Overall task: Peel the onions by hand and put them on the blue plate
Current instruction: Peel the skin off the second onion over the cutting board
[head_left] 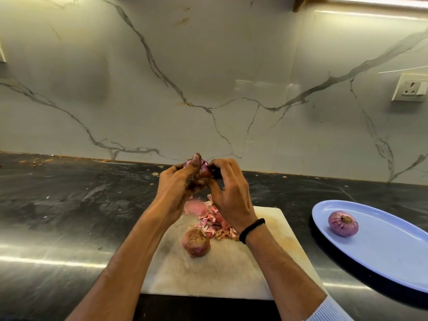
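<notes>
Both hands hold one red onion [204, 169] up in the air above the far end of the white cutting board [231, 274]. My left hand [178, 181] grips it from the left, thumb up across its top. My right hand [229, 191] pinches its right side with the fingertips. Most of that onion is hidden by the fingers. A second onion [196, 242], still in its dry skin, lies on the board. A peeled purple onion [343, 224] lies on the blue plate [382, 258] at the right.
A heap of pink onion skins [213, 222] lies on the board behind the unpeeled onion. The board sits on a dark stone counter [69, 205] against a marble wall. A wall socket [411, 88] is at the right.
</notes>
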The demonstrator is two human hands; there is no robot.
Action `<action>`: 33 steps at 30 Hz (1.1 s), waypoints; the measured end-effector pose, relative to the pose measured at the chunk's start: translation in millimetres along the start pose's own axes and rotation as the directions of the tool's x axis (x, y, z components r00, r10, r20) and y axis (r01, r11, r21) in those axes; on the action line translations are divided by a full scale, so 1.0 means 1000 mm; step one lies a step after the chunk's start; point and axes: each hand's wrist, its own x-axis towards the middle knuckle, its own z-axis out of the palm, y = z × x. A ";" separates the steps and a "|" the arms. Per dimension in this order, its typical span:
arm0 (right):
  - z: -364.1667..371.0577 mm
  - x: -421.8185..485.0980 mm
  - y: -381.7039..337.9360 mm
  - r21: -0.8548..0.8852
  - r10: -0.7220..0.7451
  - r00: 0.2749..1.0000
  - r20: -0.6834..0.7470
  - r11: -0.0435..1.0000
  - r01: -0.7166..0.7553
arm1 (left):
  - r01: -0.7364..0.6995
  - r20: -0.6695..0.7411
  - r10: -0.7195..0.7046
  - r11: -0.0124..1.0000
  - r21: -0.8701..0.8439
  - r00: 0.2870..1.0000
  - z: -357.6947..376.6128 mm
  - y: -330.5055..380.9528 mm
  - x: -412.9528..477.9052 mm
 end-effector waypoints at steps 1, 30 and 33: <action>0.000 0.000 0.000 -0.003 0.000 1.000 -0.001 1.000 0.000 | -0.001 0.003 0.001 1.000 0.006 1.000 0.000 0.000 0.000; -0.003 0.005 -0.001 0.043 0.054 0.995 -0.085 0.998 -0.050 | 0.032 -0.026 -0.034 0.995 -0.094 0.999 -0.001 0.000 0.003; -0.003 0.005 0.000 0.048 0.076 0.993 -0.091 0.996 -0.072 | 0.031 -0.017 -0.033 0.995 -0.100 0.999 -0.001 0.000 0.003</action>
